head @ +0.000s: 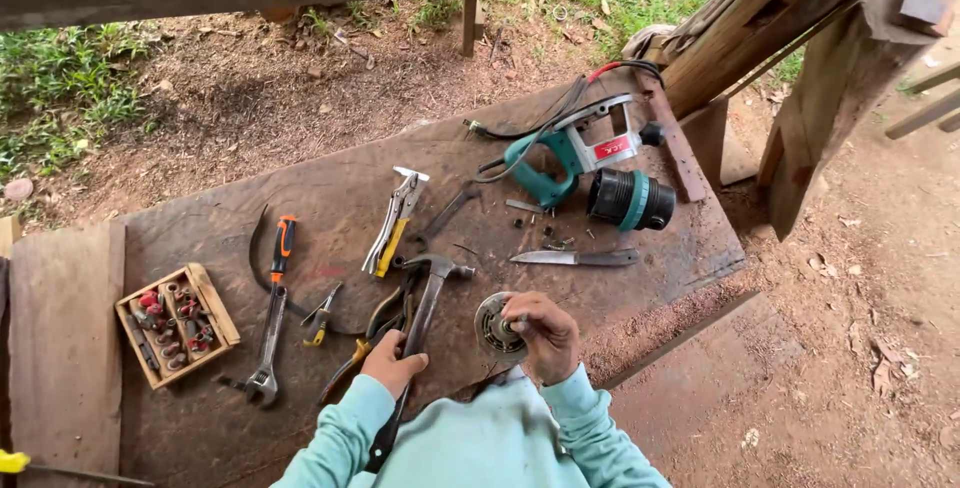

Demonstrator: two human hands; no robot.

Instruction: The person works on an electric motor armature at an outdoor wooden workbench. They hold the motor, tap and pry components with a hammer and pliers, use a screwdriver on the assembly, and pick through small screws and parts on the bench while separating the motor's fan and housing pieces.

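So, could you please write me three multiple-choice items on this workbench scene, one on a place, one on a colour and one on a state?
1. Where does the small wooden box of bits sit on the wooden table?
A. near its left edge
B. beside the power tool
C. under the knife

2. What colour is the body of the power tool?
A. yellow
B. teal
C. orange

3. What is the right hand doing?
A. resting flat on the table
B. holding a round metal part
C. gripping the knife

Answers: 1 A, the box lies left of the wrench. 2 B, its housing is teal. 3 B, its fingers close around the disc-shaped part, while the left hand grips the hammer.
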